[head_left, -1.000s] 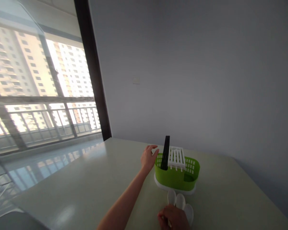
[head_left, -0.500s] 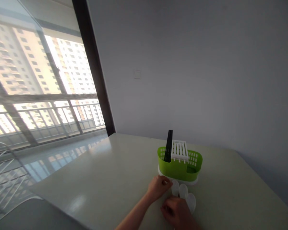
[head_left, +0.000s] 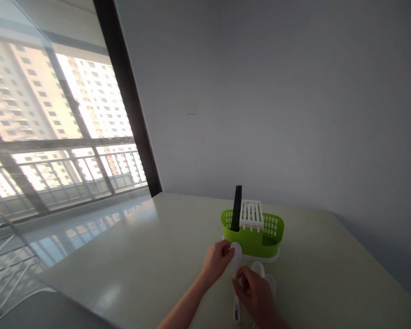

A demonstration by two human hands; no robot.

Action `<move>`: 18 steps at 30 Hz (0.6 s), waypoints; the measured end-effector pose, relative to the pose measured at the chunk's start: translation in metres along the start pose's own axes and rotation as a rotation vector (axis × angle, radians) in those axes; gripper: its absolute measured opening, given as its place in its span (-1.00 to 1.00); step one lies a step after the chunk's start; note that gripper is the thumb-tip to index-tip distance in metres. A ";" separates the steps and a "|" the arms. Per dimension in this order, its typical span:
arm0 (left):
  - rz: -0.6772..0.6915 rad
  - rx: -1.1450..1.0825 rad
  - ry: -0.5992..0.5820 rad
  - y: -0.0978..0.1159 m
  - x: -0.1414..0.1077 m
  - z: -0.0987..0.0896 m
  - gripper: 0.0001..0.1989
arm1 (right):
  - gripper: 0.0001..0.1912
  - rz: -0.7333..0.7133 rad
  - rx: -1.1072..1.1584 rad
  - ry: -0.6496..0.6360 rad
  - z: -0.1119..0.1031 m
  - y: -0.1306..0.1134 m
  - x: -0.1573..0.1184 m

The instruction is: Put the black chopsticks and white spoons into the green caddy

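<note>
A white spoon (head_left: 237, 256) is held bowl-up in front of the basket, its handle pointing toward me. My left hand (head_left: 217, 259) pinches the edge of its bowl. Lower down, the fingers of my right hand (head_left: 255, 289) close around the middle of the handle. Two more white spoons, one with its bowl (head_left: 258, 268) just above my right hand and another with its bowl (head_left: 270, 283) to the right, lie on the table; that hand partly covers them. Behind stands a green basket (head_left: 248, 242) on a white base.
Black chopsticks (head_left: 237, 208) lean upright in the basket's left part. A white slatted rack (head_left: 252, 214) sits across its middle. The pale table (head_left: 150, 265) reaches back to a grey wall (head_left: 277, 114). A grey chair back (head_left: 44, 310) is at lower left.
The leftmost spoon has been lifted from beside the others, with both hands now on it. My left hand rose slightly. The whole view shifted a little.
</note>
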State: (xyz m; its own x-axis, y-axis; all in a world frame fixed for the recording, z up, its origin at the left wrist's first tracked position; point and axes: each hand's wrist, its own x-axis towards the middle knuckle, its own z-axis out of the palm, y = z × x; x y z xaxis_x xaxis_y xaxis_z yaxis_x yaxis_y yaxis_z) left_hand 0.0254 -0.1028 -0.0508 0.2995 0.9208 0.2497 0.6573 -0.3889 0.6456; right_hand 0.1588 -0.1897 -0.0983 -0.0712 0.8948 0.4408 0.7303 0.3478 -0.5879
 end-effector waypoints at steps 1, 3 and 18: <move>0.036 0.007 0.042 0.005 -0.003 -0.009 -0.79 | -0.84 0.026 0.003 0.009 0.000 0.001 0.000; 0.115 0.036 0.121 0.014 -0.011 -0.023 -0.79 | -0.79 0.055 -0.013 0.002 0.001 0.001 0.000; 0.515 0.128 0.567 0.044 -0.013 -0.082 -0.86 | -0.79 -0.044 -0.057 -0.049 0.006 0.010 0.000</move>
State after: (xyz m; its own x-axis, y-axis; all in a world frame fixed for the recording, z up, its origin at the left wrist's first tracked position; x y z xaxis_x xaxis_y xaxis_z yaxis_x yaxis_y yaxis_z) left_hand -0.0062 -0.1290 0.0332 0.2122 0.4840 0.8489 0.6165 -0.7403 0.2680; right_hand 0.1617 -0.1849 -0.1086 -0.1362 0.8922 0.4307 0.7633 0.3716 -0.5284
